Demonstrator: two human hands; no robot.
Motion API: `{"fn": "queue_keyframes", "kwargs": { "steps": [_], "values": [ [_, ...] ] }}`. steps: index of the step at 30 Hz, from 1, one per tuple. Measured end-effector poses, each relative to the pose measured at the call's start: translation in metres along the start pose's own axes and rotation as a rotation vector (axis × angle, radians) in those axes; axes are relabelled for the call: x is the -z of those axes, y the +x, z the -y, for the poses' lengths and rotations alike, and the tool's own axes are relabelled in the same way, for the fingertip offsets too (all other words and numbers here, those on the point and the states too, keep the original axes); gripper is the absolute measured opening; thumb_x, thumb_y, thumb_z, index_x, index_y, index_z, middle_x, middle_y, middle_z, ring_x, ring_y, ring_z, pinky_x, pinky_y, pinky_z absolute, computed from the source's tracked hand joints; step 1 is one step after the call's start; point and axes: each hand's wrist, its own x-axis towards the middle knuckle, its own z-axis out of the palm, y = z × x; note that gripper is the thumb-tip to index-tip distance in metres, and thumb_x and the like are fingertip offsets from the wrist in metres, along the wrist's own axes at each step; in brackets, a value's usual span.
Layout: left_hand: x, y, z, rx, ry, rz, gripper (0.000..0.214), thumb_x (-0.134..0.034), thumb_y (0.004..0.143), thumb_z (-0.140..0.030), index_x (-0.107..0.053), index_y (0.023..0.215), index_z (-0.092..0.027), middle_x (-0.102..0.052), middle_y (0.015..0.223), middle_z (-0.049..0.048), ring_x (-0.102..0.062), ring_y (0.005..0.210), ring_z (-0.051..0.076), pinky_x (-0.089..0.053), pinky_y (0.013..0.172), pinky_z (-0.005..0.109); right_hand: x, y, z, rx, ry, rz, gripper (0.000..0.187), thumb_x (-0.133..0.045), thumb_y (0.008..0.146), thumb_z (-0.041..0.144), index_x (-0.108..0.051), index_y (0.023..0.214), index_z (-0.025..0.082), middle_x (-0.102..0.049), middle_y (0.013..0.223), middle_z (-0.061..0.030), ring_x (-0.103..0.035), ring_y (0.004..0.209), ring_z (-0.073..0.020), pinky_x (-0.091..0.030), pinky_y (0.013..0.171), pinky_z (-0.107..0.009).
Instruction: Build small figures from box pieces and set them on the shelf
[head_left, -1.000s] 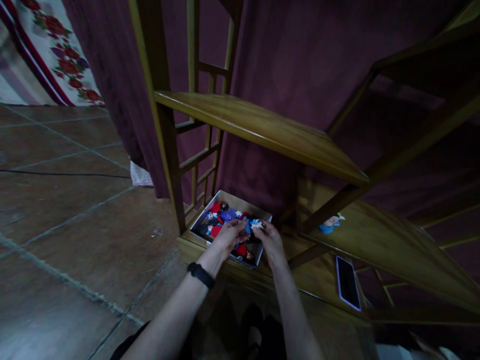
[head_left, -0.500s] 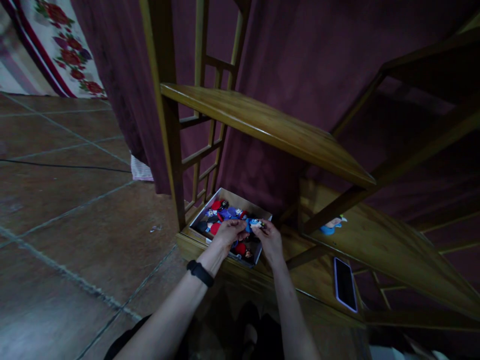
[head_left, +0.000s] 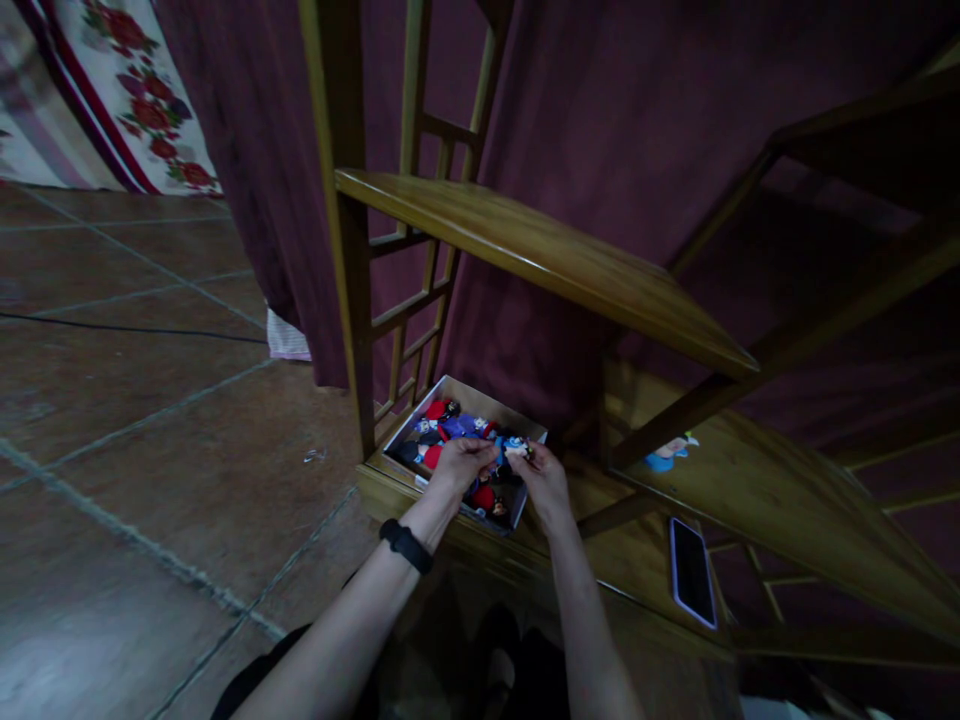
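Over an open cardboard box (head_left: 504, 411), my left hand (head_left: 463, 467) and my right hand (head_left: 546, 482) meet at a small blue doll figurine (head_left: 516, 447) with a pale face. The left fingers are pinched at its blue lower part; the right thumb and fingers grip it near the head. Several similar figurines lie in the box, among them a purple one (head_left: 459, 427) and a red one (head_left: 436, 410) with a dark head. My left hand and the held figurine hide part of the box's contents. A black wristband (head_left: 406, 546) is on my left wrist.
The box stands on the low wooden base of a shelf unit, under a wooden shelf board (head_left: 540, 260). To the right are a phone (head_left: 692, 572) with a light purple edge and a blue figure (head_left: 666, 457). A dark cable (head_left: 135, 327) crosses the tiled floor.
The view has shifted slightly, so everything sits a little further right. Both hands keep hold of the blue figurine, which has turned slightly at most.
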Motion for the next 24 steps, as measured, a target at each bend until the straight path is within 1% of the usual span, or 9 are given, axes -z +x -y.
{"fn": "queue_keyframes", "kwargs": {
  "steps": [5, 9, 11, 15, 17, 19, 21, 24],
  "values": [
    [0.000, -0.001, -0.002, -0.015, 0.034, -0.029, 0.028, -0.080, 0.051, -0.035, -0.069, 0.062, -0.011, -0.059, 0.049, 0.0000, -0.047, 0.043, 0.006, -0.039, 0.044, 0.018, 0.001, 0.000, -0.001, -0.008, 0.000, 0.022, 0.033, -0.070, 0.062, 0.036, -0.064, 0.089, 0.019, -0.068, 0.083, -0.0011, -0.061, 0.076, -0.0163, -0.049, 0.074, -0.031],
    [0.000, -0.002, -0.003, 0.002, 0.007, -0.047, 0.026, -0.080, 0.050, -0.032, -0.069, 0.061, -0.012, -0.059, 0.049, 0.0002, -0.049, 0.044, 0.007, -0.042, 0.047, 0.019, 0.000, 0.000, -0.001, 0.001, -0.018, 0.022, 0.031, -0.070, 0.062, 0.033, -0.064, 0.089, 0.019, -0.068, 0.082, -0.0010, -0.062, 0.075, -0.0164, -0.049, 0.074, -0.030],
    [0.002, -0.002, -0.004, 0.033, -0.010, -0.052, 0.026, -0.081, 0.051, -0.031, -0.069, 0.062, -0.011, -0.060, 0.050, 0.0016, -0.051, 0.045, 0.008, -0.043, 0.048, 0.020, -0.001, -0.002, 0.000, 0.012, -0.051, 0.018, 0.030, -0.069, 0.062, 0.031, -0.064, 0.090, 0.019, -0.068, 0.082, -0.0009, -0.062, 0.075, -0.0168, -0.049, 0.073, -0.030],
    [0.007, -0.002, -0.006, 0.147, -0.087, -0.049, 0.027, -0.082, 0.050, -0.027, -0.069, 0.065, -0.010, -0.065, 0.057, 0.0055, -0.057, 0.050, 0.011, -0.047, 0.053, 0.023, -0.004, -0.003, 0.002, 0.047, -0.171, 0.003, 0.028, -0.067, 0.064, 0.032, -0.065, 0.090, 0.021, -0.069, 0.084, -0.0016, -0.063, 0.077, -0.0185, -0.049, 0.074, -0.031],
    [0.007, -0.002, -0.007, 0.166, -0.123, -0.048, 0.026, -0.082, 0.050, -0.025, -0.069, 0.066, -0.010, -0.066, 0.060, 0.0059, -0.058, 0.052, 0.011, -0.049, 0.056, 0.024, -0.006, -0.003, 0.002, 0.069, -0.210, -0.012, 0.028, -0.066, 0.065, 0.033, -0.066, 0.090, 0.022, -0.070, 0.084, -0.0016, -0.063, 0.078, -0.0189, -0.049, 0.075, -0.031],
    [0.005, -0.003, -0.007, 0.132, -0.148, -0.062, 0.024, -0.082, 0.050, -0.024, -0.069, 0.066, -0.010, -0.065, 0.060, 0.0049, -0.058, 0.053, 0.011, -0.049, 0.059, 0.025, -0.007, -0.002, 0.002, 0.072, -0.213, -0.037, 0.028, -0.066, 0.065, 0.033, -0.066, 0.091, 0.021, -0.070, 0.084, -0.0017, -0.063, 0.077, -0.0189, -0.049, 0.074, -0.031],
    [0.002, -0.005, -0.006, 0.070, -0.163, -0.087, 0.023, -0.082, 0.050, -0.023, -0.069, 0.064, -0.010, -0.065, 0.058, 0.0036, -0.057, 0.053, 0.011, -0.049, 0.060, 0.025, -0.009, 0.000, 0.001, 0.064, -0.196, -0.063, 0.028, -0.067, 0.065, 0.033, -0.066, 0.090, 0.021, -0.070, 0.084, -0.0023, -0.063, 0.076, -0.0187, -0.049, 0.073, -0.030],
    [-0.004, -0.006, -0.004, 0.002, -0.169, -0.113, 0.026, -0.082, 0.048, -0.025, -0.070, 0.065, -0.011, -0.065, 0.059, 0.0030, -0.057, 0.055, 0.011, -0.048, 0.060, 0.024, -0.010, 0.004, -0.002, 0.054, -0.153, -0.087, 0.028, -0.067, 0.064, 0.034, -0.066, 0.089, 0.019, -0.070, 0.084, -0.0026, -0.063, 0.074, -0.0181, -0.049, 0.071, -0.030]
  ]
}}
